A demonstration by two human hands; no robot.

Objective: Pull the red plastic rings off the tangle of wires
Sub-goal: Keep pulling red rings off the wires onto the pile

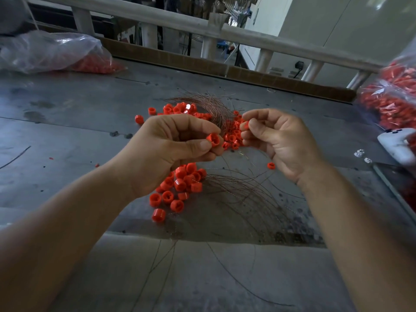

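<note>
Red plastic rings (180, 183), perhaps slotted inside

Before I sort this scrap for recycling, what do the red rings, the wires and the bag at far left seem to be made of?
Red ring in the left hand: moulded plastic, apparently; even colour, soft sheen. Wires: thin bare metal, probably copper, given the reddish-brown glint. Bag: clear plastic film, crinkled and glossy, red pieces showing through.

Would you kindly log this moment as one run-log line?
left hand: pinches left ring | right hand: pinches right ring | wires: on table | loose rings: on table
</note>
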